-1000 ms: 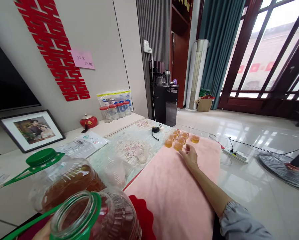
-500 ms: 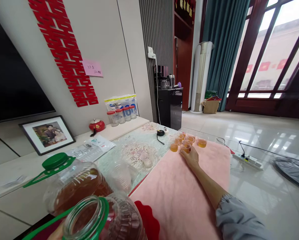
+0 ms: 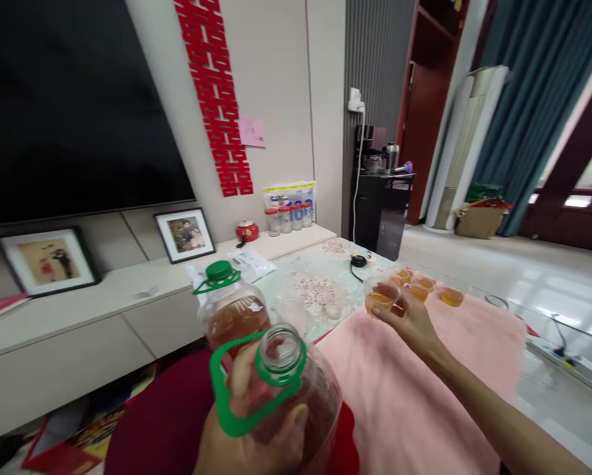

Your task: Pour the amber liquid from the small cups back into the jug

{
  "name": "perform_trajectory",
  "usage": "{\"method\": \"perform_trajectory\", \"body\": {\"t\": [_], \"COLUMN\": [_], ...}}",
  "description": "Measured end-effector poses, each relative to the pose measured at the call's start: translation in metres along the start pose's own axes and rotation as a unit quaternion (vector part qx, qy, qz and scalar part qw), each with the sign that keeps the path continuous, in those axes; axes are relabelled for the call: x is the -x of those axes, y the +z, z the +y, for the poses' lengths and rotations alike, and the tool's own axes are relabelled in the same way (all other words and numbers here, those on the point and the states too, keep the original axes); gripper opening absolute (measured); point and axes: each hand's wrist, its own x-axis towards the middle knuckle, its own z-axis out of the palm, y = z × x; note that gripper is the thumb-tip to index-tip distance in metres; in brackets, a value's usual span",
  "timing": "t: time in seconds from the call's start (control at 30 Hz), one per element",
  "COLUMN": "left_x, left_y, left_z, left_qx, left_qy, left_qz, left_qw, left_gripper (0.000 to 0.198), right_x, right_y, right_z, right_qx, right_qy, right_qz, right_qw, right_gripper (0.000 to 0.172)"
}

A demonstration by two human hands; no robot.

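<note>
My left hand (image 3: 261, 422) is wrapped round a large clear plastic jug (image 3: 320, 396), with fingers through its green handle loop (image 3: 221, 389). The jug has an uncovered mouth and brownish liquid inside. My right hand (image 3: 414, 323) grips a small clear plastic cup (image 3: 381, 297) with amber liquid in the bottom, between thumb and fingers. Whether this cup touches the pink cloth (image 3: 389, 396) I cannot tell. Just beyond that hand stand several similar cups, among them one amber cup (image 3: 451, 297) on the right.
A second jug (image 3: 236, 316) with a green cap stands behind the first. On the lace-patterned table cover lie clear plastic (image 3: 290, 310) and a black tape measure (image 3: 358, 261). Red-lidded glass jars (image 3: 286, 220) and framed photos (image 3: 185, 235) line the cabinet. A power strip (image 3: 567, 363) lies on the right.
The view has swung left. My right hand has drawn a cup leftward, away from the other cups. My left hand, mostly out of sight before, now shows on the jug's handle.
</note>
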Motion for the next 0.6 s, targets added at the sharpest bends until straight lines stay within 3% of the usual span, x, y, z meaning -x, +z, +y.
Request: {"method": "perform_trajectory", "body": {"t": [0.13,0.33,0.47,0.6], "left_x": [-0.001,-0.002,-0.008,-0.015], "left_y": [0.002,0.007,0.007,0.007], "left_z": [0.002,0.01,0.03,0.051], "left_qx": [-0.015,-0.068,-0.034,0.017], "left_qy": [0.006,0.028,0.075,0.104], "left_qz": [-0.037,-0.043,-0.041,-0.054], "left_qw": [0.999,0.996,0.996,0.993], "left_gripper": [0.061,0.063,0.05,0.027], "right_x": [0.006,0.014,0.012,0.012], "right_y": [0.018,0.035,0.04,0.042], "right_z": [-0.064,-0.139,-0.161,-0.167], "right_qx": [-0.002,0.108,0.167,0.174], "right_qy": [-0.067,-0.278,-0.385,-0.433], "right_qz": [-0.067,-0.115,-0.111,-0.119], "right_qw": [0.995,0.948,0.901,0.876], "right_gripper": [0.056,0.048,0.047,0.047]}}
